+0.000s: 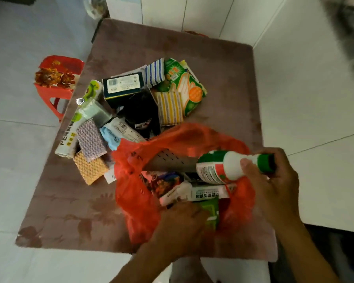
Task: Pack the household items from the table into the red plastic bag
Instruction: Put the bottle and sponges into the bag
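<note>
The red plastic bag (pixel 135 203) lies open on the table's near side, with several packets and a perforated grey piece inside. My right hand (pixel 272 180) grips a white bottle (pixel 223 168) with a green cap by its neck, held sideways over the bag's mouth. My left hand (pixel 180 227) rests at the bag's near rim, fingers on the bag and a green packet (pixel 211 213). A pile of household items sits beyond the bag: a dark box (pixel 123 86), a black box (pixel 141 113), a green glove packet (pixel 182 84), striped cloths (pixel 170 105), sponges (pixel 90 139).
The table (pixel 65 211) wears a brown flower-patterned cloth. A red plastic stool (pixel 57 78) with orange flowers stands on the floor at its far left. White tiled floor surrounds the table. A roll of PE wrap (pixel 68 137) lies near the table's left edge.
</note>
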